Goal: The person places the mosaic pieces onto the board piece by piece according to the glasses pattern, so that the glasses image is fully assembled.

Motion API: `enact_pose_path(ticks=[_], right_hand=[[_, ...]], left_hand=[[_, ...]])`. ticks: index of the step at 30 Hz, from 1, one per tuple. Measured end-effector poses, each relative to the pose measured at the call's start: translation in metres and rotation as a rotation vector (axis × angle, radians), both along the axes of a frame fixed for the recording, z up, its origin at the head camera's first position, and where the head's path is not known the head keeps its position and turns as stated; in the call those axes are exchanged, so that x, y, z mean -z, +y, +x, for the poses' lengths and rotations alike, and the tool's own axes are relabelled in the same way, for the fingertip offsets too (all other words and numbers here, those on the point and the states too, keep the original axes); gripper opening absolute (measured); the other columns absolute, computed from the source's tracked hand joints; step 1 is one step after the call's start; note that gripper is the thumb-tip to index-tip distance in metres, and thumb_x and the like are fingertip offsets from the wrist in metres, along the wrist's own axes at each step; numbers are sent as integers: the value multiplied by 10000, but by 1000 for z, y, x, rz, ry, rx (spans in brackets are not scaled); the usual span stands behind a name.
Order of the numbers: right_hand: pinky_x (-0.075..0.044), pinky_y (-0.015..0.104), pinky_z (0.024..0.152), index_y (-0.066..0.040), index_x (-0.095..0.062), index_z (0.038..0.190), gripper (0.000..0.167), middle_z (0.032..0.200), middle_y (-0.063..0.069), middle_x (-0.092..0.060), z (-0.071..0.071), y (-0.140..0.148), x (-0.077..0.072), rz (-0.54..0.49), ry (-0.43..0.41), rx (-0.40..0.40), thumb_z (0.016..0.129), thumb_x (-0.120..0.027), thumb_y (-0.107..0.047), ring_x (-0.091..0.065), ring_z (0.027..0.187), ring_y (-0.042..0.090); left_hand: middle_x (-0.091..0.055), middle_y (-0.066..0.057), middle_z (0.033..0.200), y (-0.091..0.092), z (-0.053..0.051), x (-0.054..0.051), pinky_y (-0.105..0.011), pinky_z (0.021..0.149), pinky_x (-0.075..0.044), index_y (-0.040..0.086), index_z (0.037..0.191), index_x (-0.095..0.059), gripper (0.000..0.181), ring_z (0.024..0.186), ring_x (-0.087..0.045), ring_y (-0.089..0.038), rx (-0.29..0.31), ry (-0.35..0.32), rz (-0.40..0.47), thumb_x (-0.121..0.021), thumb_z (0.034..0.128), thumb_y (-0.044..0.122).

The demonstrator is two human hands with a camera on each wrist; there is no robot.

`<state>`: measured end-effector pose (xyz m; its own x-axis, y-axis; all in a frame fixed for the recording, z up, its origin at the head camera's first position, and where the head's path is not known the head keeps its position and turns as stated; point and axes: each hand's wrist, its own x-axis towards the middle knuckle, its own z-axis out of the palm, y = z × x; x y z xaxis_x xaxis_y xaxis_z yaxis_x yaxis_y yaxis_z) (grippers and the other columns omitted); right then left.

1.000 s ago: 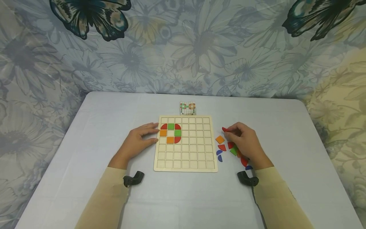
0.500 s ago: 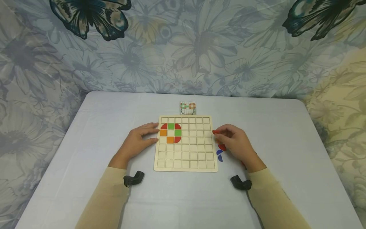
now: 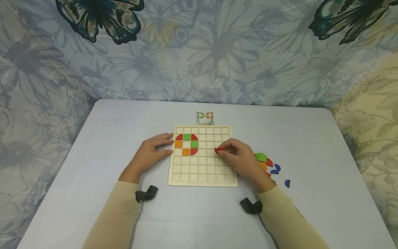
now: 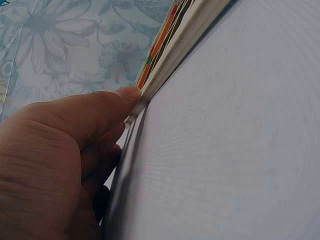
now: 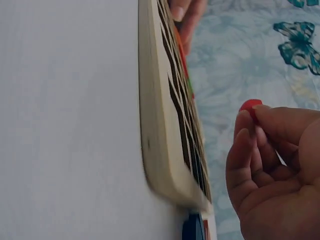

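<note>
The right hand (image 3: 240, 159) pinched a rounded red piece (image 3: 217, 151) between thumb and fingertip, above the right half of the board (image 3: 202, 184). The right wrist view showed the piece clear of the surface; such a light grip at one end probably suited so small and thin a thing, leaving the rest of it free to be turned.

The left hand (image 3: 149, 157) held nothing: it lay spread, thumb apart from the fingers, their tips at the board's left edge, most likely to stop it sliding.

Near the board's far left corner, red, green and orange tiles (image 3: 187, 137) sat in its cells as a ring around one bare cell (the ring's near left cell was bare too). Just beyond the far edge stood a small patterned card (image 3: 205, 117), perhaps put there to be in easy sight.

Off the board's right edge, partly hidden by the right forearm, green pieces (image 3: 261, 157) lay by orange and red ones, with blue pieces (image 3: 277, 168) nearer the desk's (image 3: 311, 138) right edge. That side presumably kept them within the right hand's reach.
</note>
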<state>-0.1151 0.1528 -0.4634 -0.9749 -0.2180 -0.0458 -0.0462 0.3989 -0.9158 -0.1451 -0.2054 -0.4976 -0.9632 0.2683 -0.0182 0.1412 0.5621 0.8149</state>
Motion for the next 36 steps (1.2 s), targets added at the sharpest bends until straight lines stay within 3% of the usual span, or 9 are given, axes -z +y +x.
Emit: enact_pose_path(ticks=[17,26,36], right_hand=[[-568,326,773,-103,-798,1110,85,1051,-14,-763,-8,-64,-2,-54,23,-67,1026,-785,-109,-678,869,211],[-562,358,805,-143,-814,1123,98,1064,-46,-731,-17,-98,5,51,4,-94,1050,-752,-125,-638,910,183],[-569,336,818,-103,-805,1092,79,1028,-16,-734,-25,-125,9,115,-17,-92,1045,-743,-93,-648,910,166]], left_hand=[[-592,120,1555,-2,0,3,-478,1270,-310,148,1347,-797,397,1524,-436,-170,10,4,10,-879,961,192],[-589,137,1552,-2,0,1,-499,1269,-310,163,1351,-797,402,1523,-436,-165,22,5,14,-882,960,197],[-596,133,1546,-4,-2,1,-495,1263,-324,155,1344,-800,391,1516,-446,-163,18,15,31,-880,962,183]])
